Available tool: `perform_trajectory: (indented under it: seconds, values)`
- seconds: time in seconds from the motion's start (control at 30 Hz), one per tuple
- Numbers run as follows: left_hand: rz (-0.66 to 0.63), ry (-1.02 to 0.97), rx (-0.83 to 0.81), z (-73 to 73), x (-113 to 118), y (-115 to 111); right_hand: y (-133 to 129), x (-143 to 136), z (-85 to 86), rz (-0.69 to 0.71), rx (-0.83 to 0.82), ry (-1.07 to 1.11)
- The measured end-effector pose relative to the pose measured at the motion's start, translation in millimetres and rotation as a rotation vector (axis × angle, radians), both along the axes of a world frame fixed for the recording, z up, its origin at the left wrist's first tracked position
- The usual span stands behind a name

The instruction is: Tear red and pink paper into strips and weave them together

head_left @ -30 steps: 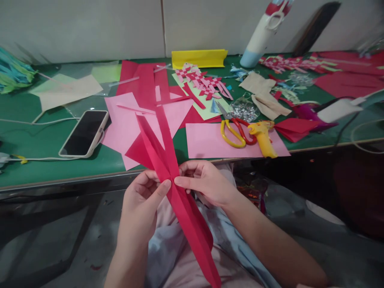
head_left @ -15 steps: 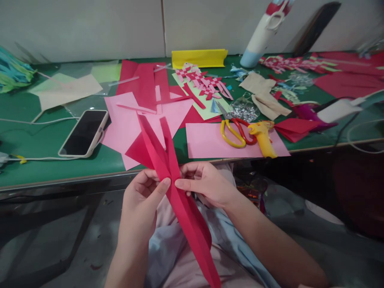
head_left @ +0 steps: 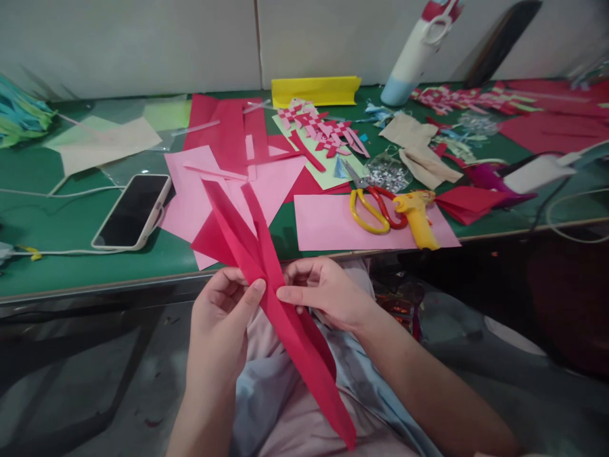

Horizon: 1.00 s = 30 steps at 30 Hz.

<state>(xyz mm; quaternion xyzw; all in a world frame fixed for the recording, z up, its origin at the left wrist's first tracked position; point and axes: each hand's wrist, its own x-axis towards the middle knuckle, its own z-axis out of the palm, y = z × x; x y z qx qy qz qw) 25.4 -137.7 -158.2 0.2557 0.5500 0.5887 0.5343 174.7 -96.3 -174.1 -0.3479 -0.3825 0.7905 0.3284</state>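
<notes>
A long folded red paper (head_left: 297, 343) slants over my lap, its upper end spread into several flaps in front of the table edge. My left hand (head_left: 228, 317) pinches its left side near the middle, thumb on top and fingers behind. On the right side, at about the same height, my right hand (head_left: 328, 292) grips the paper between thumb and fingers. Just beyond the flaps lie pink sheets (head_left: 190, 209) on the green table (head_left: 47, 273).
A phone (head_left: 132, 211) lies at the left. Yellow-and-red scissors (head_left: 368, 219) and a yellow glue gun (head_left: 419, 222) rest on a pink sheet. Woven paper pieces (head_left: 318, 127), a yellow folded strip (head_left: 316, 92) and a bottle (head_left: 409, 60) are farther back.
The red paper has tilted, its upper flaps shifting left and its lower tip moving slightly up and right. My left hand has shifted slightly left, and both hands keep their hold.
</notes>
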Motion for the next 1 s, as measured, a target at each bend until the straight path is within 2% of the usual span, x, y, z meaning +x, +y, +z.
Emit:
perform_trajectory:
  seconds: [0.2,0.67,0.87,1.0]
  values:
    - [-0.111,-0.015,0.003,-2.4,-1.6,-2.6,1.3,-1.2,-2.8,-0.05,0.009,0.018]
    - [-0.034,-0.094,-0.008,2.6,3.4,-1.2,-2.3,-8.3,-2.5,-0.125,0.047,0.049]
    - [-0.004,-0.062,-0.013,3.1,1.8,0.3,-0.5,-4.3,-0.7,-0.012,0.007,0.003]
    - [-0.051,-0.049,-0.028,2.4,0.9,0.5,0.5,-3.5,-4.0,-0.064,0.019,0.022]
